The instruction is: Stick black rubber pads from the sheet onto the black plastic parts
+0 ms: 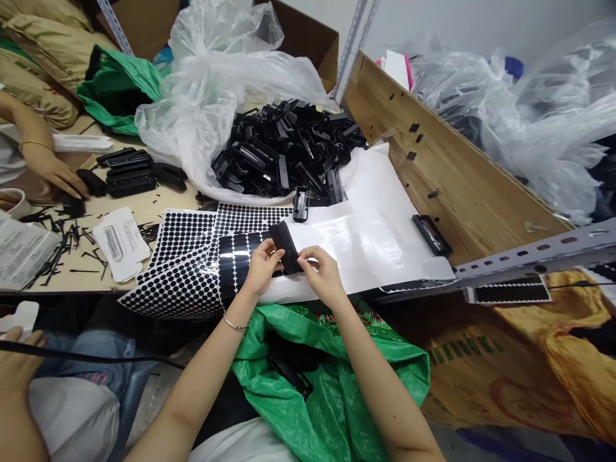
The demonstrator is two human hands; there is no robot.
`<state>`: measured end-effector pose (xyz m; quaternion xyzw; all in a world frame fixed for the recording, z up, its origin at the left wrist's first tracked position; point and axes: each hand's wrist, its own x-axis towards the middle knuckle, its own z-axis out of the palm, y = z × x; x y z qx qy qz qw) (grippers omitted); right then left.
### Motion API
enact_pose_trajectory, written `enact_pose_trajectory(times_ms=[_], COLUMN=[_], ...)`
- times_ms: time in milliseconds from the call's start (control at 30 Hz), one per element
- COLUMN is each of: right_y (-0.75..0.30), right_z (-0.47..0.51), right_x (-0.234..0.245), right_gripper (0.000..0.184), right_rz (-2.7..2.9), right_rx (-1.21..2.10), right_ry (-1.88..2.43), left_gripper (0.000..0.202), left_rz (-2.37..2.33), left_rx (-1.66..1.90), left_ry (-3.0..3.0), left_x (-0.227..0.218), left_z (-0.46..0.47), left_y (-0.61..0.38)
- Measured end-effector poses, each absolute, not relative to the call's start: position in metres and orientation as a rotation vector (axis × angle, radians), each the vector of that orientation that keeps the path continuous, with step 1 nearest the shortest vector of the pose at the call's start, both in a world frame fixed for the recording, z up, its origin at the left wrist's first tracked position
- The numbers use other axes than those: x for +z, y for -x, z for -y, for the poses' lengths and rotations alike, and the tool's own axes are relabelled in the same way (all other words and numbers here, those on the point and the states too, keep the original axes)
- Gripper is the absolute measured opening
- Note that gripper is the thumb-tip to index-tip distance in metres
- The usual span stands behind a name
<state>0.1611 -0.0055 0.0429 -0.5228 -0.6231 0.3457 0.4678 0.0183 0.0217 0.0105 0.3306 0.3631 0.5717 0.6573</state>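
Observation:
My left hand [262, 266] and my right hand [321, 274] both grip a black plastic comb-like part [285, 245] over the table's front edge. The left fingers pinch its lower left side and the right fingers pinch its lower end. Under the hands lie sheets of black round stickers [185, 263] and a white backing sheet [380, 237]. A heap of the same black parts [283, 151] lies behind, spilling from a clear plastic bag [212, 96]. A green woven bag [332, 385] with black parts inside sits in my lap.
Another person's hand [58, 176] rests at the left by a row of black parts [129, 173], with loose black slivers [58, 237] and a white card [122, 242]. A wooden board [447, 167] and a metal rail [534, 253] bound the right side. One black part [432, 234] lies there.

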Motion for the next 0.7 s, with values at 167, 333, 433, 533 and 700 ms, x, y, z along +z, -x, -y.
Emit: enact_pose_trajectory(times_ms=[167,333,433,533,700], right_y=[-0.160,-0.160,-0.159,-0.157,-0.155], right_z=[0.005,0.005,0.006,0.007,0.007], right_x=[0.041,0.040,0.039,0.036,0.028], right_gripper=[0.008,0.008,0.008,0.010,0.020], right_rz=[1.525,1.511,1.502,1.464,1.337], right_rx=[0.834,0.824,0.812,0.790,0.805], right_ry=[1.287,1.279,1.288,1.312,1.368], left_gripper=[0.043,0.043,0.041,0.040,0.041], left_rz=[-0.827,-0.837,-0.847,-0.845,-0.824], left_rx=[1.296,1.302,1.306,1.307,1.299], left_ry=[-0.767,-0.795,-0.809,-0.809,-0.801], left_x=[0.011,0.009,0.007,0.005,0.007], left_z=[-0.022,-0.023,-0.022,-0.022,-0.022], left_y=[-0.018,-0.019,-0.019,-0.018,-0.018])
